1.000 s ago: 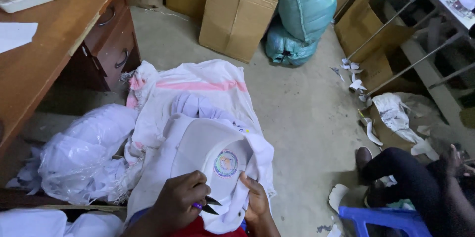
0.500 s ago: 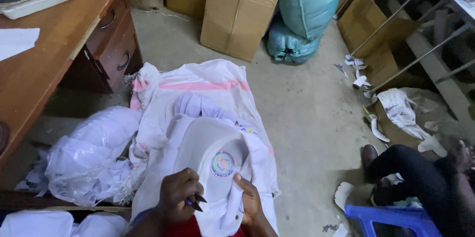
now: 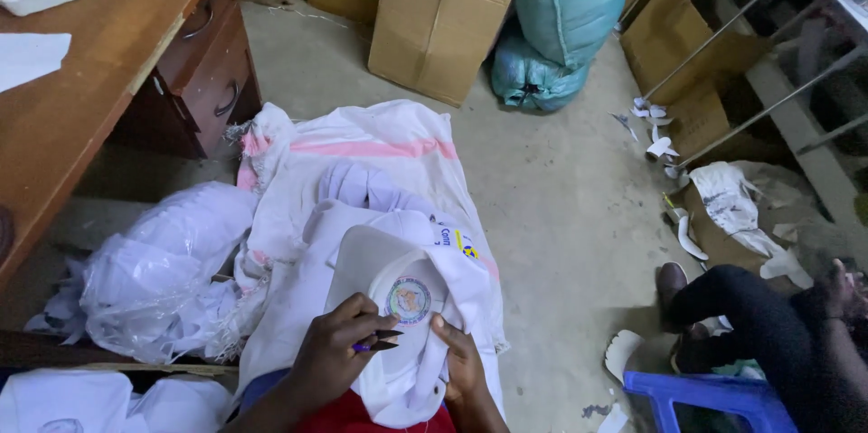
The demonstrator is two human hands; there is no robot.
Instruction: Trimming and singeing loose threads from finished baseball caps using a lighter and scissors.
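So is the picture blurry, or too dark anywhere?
Head view: mostly sharp and evenly lit; the round badge on the white cloth shows clearly, the left hand and right hand are dim, and the other person's dark leg lies in shadow.

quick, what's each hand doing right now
Left hand: closed on small dark-tipped snips at the round emblem.
Right hand: fingers pinching the white embroidered cloth beside the emblem.

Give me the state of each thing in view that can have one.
White cap: on the lap, round emblem facing up.
Left hand: holding small scissors, tips at the emblem.
Right hand: gripping the cap's edge.
Desk drawers: closed.
Cardboard box: closed.
Plastic bag: crumpled, full.
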